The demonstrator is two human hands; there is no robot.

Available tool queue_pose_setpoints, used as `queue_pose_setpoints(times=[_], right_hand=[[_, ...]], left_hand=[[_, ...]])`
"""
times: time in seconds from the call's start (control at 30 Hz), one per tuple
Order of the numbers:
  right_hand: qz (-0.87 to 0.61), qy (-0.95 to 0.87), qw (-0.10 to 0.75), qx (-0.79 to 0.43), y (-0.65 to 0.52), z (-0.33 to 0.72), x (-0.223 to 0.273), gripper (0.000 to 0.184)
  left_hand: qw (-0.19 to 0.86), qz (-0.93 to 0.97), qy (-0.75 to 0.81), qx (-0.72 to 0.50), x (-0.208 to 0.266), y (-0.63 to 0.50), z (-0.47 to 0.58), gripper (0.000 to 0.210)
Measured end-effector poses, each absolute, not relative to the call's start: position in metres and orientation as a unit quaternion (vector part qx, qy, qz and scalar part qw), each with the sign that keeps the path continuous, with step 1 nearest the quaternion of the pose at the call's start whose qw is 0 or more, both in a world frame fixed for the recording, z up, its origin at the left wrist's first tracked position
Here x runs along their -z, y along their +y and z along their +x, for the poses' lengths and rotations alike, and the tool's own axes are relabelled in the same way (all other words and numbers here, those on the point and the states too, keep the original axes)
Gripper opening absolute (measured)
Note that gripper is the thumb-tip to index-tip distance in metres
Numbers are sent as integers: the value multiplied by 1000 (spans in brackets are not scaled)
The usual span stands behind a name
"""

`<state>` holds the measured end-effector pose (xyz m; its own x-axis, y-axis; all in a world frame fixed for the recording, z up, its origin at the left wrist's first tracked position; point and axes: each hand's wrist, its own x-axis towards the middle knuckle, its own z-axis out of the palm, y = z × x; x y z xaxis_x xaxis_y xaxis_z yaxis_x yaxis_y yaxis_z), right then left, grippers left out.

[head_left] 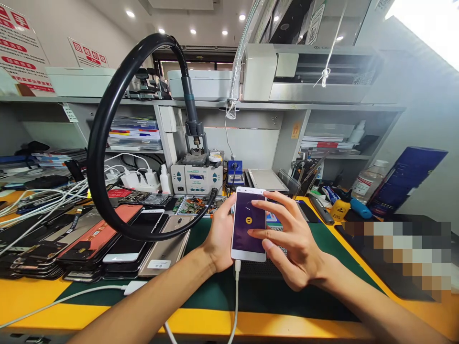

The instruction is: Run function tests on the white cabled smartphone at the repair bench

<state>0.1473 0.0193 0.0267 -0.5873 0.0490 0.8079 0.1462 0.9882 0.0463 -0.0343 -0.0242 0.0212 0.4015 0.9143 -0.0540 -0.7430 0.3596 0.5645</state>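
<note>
Yellow workbench (32, 296) bearing a green mat (201, 291); stacked phones (107, 239) at nine o'clock, rework station (196, 177) at twelve.

A cluttered repair workshop under recessed ceiling lights.

A yellow-edged bench (43, 296) with a dark green mat (201, 291) runs beneath a long grey shelf (150, 102) loaded with white machines (308, 71) and stacked papers (134, 134). Red-and-white notices (21, 48) hang on the pale wall at left; spotlights (129, 14) dot the ceiling, and daylight glares from a window (430, 28) at upper right. A black hose (103, 124) loops up from a soldering station (196, 177) at the back.
</note>
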Motion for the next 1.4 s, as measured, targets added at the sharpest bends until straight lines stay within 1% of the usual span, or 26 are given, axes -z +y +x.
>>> queue_pose_setpoints(times=[0.53, 0.93, 1.2, 1.4], right_hand=[[-45, -886, 457, 59, 27, 153, -26, 31], [-105, -862, 488, 86, 39, 157, -27, 31], [-137, -860, 482, 96, 39, 155, -27, 31], [-141, -870, 463, 95, 39, 156, -27, 33]], left_hand=[[796, 236, 180, -527, -22, -23, -36, 61], [798, 250, 232, -496, -22, -23, -38, 71], [789, 252, 240, -506, -22, -23, -36, 68], [790, 248, 239, -508, -23, -24, -36, 66]])
